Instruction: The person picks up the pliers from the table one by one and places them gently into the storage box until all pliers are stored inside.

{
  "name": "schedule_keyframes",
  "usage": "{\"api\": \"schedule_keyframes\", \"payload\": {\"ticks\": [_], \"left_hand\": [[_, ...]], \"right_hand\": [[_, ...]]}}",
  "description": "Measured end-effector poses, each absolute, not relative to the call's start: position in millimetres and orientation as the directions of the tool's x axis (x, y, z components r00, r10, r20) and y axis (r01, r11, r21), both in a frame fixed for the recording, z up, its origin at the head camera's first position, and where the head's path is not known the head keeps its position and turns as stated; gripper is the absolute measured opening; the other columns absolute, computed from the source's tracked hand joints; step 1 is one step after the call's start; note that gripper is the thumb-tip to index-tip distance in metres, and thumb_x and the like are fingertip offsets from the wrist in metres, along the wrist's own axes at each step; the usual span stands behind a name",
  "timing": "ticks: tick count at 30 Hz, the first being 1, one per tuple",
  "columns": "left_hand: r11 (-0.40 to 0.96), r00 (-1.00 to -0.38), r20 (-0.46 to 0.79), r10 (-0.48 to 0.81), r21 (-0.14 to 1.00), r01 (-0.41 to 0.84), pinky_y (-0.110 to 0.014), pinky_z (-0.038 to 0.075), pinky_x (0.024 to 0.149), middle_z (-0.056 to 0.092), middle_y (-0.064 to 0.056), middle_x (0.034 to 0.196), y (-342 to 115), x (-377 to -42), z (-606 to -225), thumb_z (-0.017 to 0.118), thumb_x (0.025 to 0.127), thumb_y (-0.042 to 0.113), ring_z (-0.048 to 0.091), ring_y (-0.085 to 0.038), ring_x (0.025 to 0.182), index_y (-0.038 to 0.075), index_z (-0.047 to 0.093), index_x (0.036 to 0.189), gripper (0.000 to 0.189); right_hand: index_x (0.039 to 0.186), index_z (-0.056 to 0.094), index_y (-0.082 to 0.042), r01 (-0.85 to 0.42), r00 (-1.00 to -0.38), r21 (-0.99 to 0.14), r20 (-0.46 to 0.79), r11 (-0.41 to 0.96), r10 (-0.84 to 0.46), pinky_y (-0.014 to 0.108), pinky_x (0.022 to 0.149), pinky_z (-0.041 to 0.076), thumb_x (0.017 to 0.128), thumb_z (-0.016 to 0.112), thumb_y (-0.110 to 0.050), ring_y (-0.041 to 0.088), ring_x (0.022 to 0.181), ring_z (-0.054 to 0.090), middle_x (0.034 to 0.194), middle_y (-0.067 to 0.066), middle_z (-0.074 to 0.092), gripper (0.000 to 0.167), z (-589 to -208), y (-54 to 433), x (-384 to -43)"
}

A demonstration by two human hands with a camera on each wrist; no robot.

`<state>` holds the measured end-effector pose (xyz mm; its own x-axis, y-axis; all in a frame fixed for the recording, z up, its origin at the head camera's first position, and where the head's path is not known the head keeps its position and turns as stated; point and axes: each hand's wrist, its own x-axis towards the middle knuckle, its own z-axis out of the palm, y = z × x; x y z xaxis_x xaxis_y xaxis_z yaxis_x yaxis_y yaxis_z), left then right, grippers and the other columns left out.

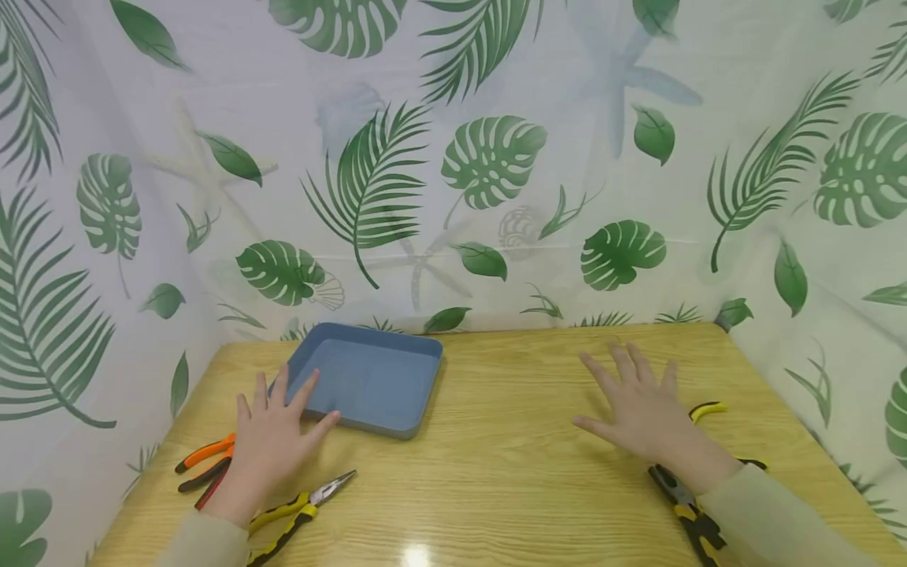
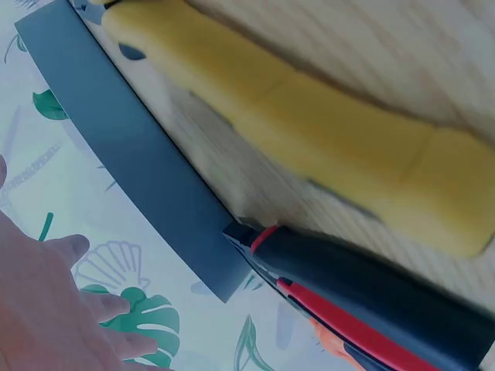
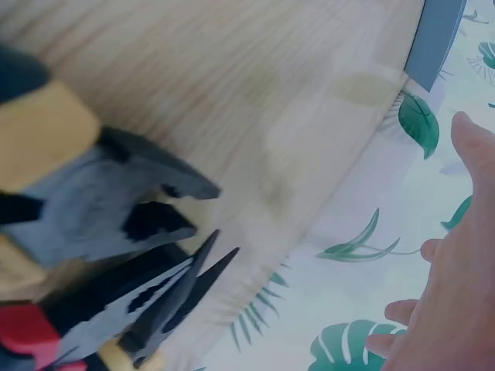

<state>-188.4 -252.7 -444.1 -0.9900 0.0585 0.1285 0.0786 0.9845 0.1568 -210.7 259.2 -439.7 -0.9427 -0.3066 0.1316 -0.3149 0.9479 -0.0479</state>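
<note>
Near spread right hand: yellow-black pliers, any lettering too blurred.

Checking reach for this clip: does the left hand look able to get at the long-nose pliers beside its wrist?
Probably yes, by drawing back a little. The left hand is spread open and holds nothing, and nothing shows between it and the long-nose pliers in the head view.

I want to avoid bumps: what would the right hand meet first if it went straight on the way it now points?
Probably the cloth behind the table; nothing else shows ahead of the right hand, though depth is unclear.
</note>
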Motion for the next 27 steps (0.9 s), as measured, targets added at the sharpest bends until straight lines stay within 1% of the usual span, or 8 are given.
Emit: {"api": "schedule_keyframes", "payload": {"ticks": [7, 12, 20, 27], "left_hand": [[0.984, -0.992, 0.116, 0.055, 0.160, 0.073, -0.086, 0.009, 0.118, 0.014, -0.032, 0.173, -260, -193, -445, 0.054, 0.102, 0.066, 0.008, -0.067, 0.156, 0.021, 0.031, 0.168, 0.083], [0.987, -0.993, 0.106, 0.047, 0.146, 0.062, -0.086, 0.010, 0.118, 0.015, -0.034, 0.172, -264, -195, -448, 0.054, 0.102, 0.065, 0.010, -0.067, 0.155, 0.021, 0.032, 0.168, 0.083], [0.985, -0.995, 0.095, 0.029, 0.165, 0.045, -0.086, 0.008, 0.118, 0.014, -0.033, 0.173, -270, -202, -451, 0.053, 0.102, 0.066, 0.008, -0.067, 0.155, 0.020, 0.032, 0.168, 0.083], [0.986, -0.996, 0.091, 0.018, 0.164, 0.033, -0.086, 0.007, 0.118, 0.013, -0.034, 0.173, -276, -208, -452, 0.053, 0.102, 0.065, 0.007, -0.067, 0.155, 0.019, 0.030, 0.169, 0.084]], "right_hand": [[0.168, 0.028, -0.021, -0.352, -0.928, -0.036, 0.146, 0.935, -0.343, 0.094, 0.107, 0.015, 0.094, 0.067, -0.067, 0.058, 0.156, 0.021, 0.171, 0.030, 0.020, 0.095, -432, 247, -216], [0.168, 0.030, -0.019, -0.368, -0.923, -0.044, 0.138, 0.929, -0.359, 0.094, 0.107, 0.014, 0.094, 0.067, -0.068, 0.059, 0.156, 0.020, 0.170, 0.031, 0.022, 0.096, -434, 238, -219], [0.166, 0.035, -0.018, -0.385, -0.912, -0.040, 0.166, 0.922, -0.374, 0.092, 0.108, 0.020, 0.093, 0.068, -0.066, 0.058, 0.154, 0.029, 0.168, 0.031, 0.030, 0.093, -439, 222, -224], [0.165, 0.037, -0.018, -0.386, -0.913, -0.059, 0.170, 0.921, -0.372, 0.091, 0.110, 0.020, 0.093, 0.069, -0.065, 0.056, 0.155, 0.029, 0.166, 0.032, 0.033, 0.092, -436, 205, -231]]}}
